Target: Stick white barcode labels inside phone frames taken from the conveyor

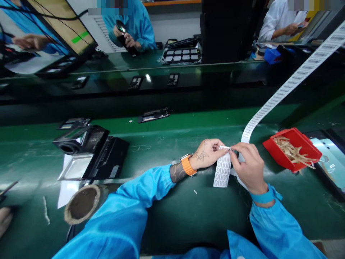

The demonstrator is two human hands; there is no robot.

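Both hands meet over the green worktop (pixel 167 212), just beside the red tray (pixel 272 149): the left hand (pixel 207 154) pinches the top of a small label sheet (pixel 222 172), and the right hand (pixel 249 167) pinches the label strip (pixel 285 90) where it joins — fingertips touching. Peeling cleanly probably wants a slow pull along the strip. Wrists rest low, forearms angled inward.

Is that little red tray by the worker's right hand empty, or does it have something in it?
Not empty. The red tray holds a loose heap of pale strips, some hanging over its near edge.
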